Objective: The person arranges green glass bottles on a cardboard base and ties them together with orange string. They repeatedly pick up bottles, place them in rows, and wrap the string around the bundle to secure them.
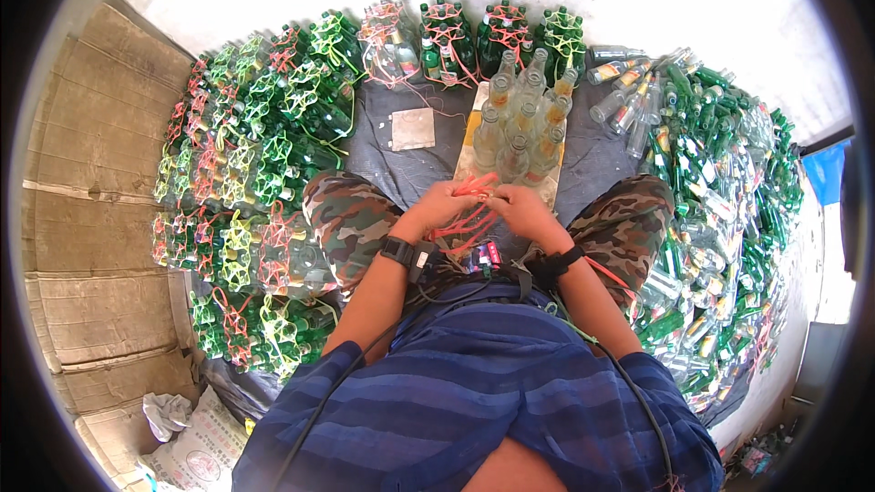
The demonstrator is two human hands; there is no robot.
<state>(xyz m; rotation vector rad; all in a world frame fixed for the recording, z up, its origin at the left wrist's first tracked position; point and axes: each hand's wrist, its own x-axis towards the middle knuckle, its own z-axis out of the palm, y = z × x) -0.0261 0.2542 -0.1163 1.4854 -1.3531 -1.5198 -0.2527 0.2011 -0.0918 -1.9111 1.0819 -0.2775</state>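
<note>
Close together in front of my lap, both my hands grip a bundle of red plastic strapping point(465, 230). My left hand point(441, 204) pinches it from one side, and my right hand point(521, 210) holds it from the other. Loops of the strap hang below the fingers, and one tail runs past my right wrist over my knee. Just beyond my hands, a tight group of clear glass bottles point(519, 118) stands upright on a pale board with a yellow edge point(467, 150). No strap shows around these bottles.
Strapped bundles of green bottles point(296, 91) fill the left side and the back. A heap of loose bottles point(711, 219) lies on the right. A square pale tile point(413, 128) rests on the dark sheet point(378, 123). Cardboard point(100, 182) lines the left wall, with a sack point(205, 446) below.
</note>
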